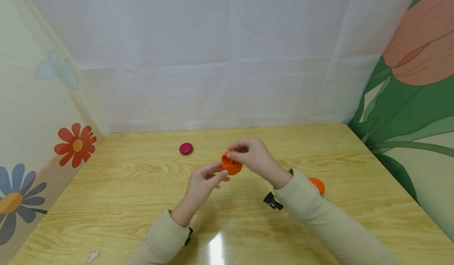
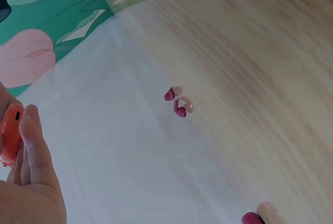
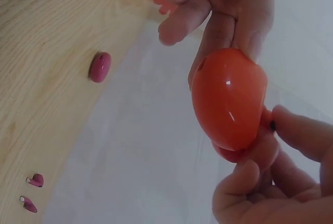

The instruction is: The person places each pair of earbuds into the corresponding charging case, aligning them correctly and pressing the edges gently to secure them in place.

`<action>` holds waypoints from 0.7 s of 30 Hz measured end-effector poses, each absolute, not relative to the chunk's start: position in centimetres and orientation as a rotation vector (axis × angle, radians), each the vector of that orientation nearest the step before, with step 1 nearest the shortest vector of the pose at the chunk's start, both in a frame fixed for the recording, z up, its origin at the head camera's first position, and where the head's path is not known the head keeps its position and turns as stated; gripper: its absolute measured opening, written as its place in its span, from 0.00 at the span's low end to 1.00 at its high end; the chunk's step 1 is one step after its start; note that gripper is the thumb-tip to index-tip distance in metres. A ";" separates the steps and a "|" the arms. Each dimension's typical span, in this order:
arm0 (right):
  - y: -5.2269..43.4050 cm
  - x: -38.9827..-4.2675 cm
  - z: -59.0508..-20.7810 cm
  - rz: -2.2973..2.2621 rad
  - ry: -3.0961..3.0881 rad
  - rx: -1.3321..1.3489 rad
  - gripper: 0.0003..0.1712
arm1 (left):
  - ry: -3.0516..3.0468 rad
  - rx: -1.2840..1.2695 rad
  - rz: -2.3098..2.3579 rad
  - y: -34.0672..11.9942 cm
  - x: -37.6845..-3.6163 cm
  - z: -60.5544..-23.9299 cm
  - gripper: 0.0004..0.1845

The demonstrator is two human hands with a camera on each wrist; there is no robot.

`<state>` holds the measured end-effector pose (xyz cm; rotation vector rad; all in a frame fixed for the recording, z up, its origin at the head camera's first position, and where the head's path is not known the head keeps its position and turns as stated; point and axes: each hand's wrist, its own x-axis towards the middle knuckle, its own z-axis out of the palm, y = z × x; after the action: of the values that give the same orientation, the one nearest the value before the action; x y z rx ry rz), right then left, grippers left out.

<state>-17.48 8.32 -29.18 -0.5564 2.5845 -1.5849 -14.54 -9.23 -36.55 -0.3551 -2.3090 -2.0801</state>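
In the head view, an orange earbud case point(image 1: 232, 168) is held up off the table with its lid raised. My left hand point(image 1: 202, 180) grips the case between thumb and fingers. At the case's opening, my right hand point(image 1: 253, 156) pinches an orange earbud point(image 3: 267, 116); the right wrist view shows the earbud's dark tip beside the fingertips. Whether it sits in the case or is clear of it, I cannot tell. A magenta earbud case point(image 1: 186, 148) lies closed on the table, farther back. Two magenta earbuds point(image 2: 179, 109) lie loose on the table in both wrist views.
A second orange rounded object point(image 1: 317, 185) lies on the table, partly covered by the right sleeve point(image 1: 301, 200). The wooden table point(image 1: 134, 190) ends at a white sheet point(image 1: 198, 87) behind. Flower-printed panels stand left and right. Black clips point(image 1: 273, 201) hang at the wrists.
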 end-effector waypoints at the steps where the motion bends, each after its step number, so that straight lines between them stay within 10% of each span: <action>1: 8.3 -17.4 -29.2 -1.583 2.587 -0.566 0.10 | -2.310 -0.356 -2.082 -9.2 -14.6 -36.5 0.17; 21: 8.6 -17.6 -29.3 -1.570 2.625 -0.539 0.09 | -2.300 -0.358 -2.102 -9.2 -14.4 -36.3 0.17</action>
<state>-17.59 8.64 -29.33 -0.5392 2.6245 -1.5704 -14.41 -9.23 -36.32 -0.3579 -2.3000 -2.1023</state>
